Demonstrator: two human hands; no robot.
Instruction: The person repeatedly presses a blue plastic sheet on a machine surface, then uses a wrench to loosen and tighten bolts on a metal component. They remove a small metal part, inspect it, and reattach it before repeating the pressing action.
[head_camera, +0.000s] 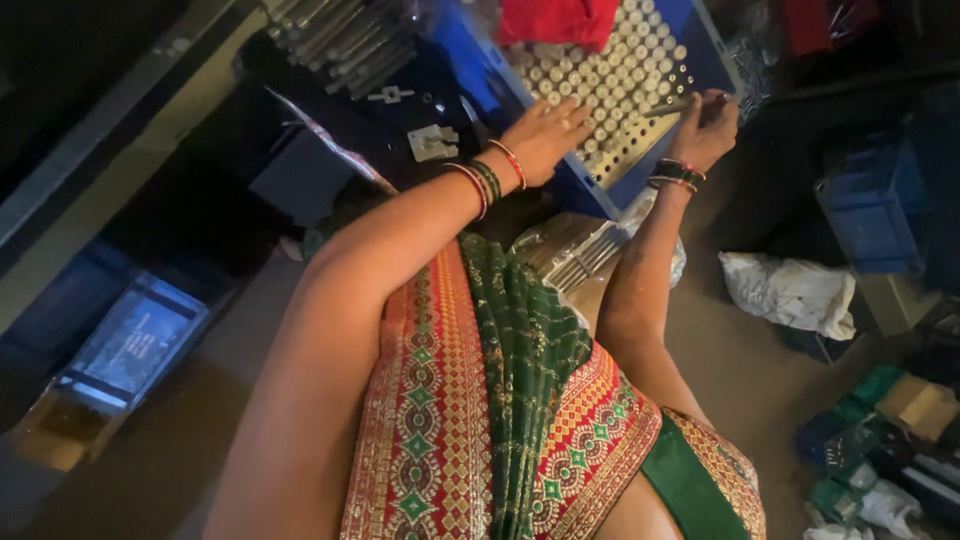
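Dim workshop floor: left hand (548, 132) lies flat, fingers apart, steadying the blue tray (600, 190); right hand (706, 125), fingers clamped on a metal pin (668, 107), mid-loading; the next move, by judgement, needs an empty hole.

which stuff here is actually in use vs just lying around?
In use:
- left hand, resting flat on the blue tray
- right hand, holding a metal rod over the tray
- rows of round metal pieces standing in the tray

Lying about:
- red cloth
- bundle of rods
- white bracket
- blue crate
- crumpled white bag
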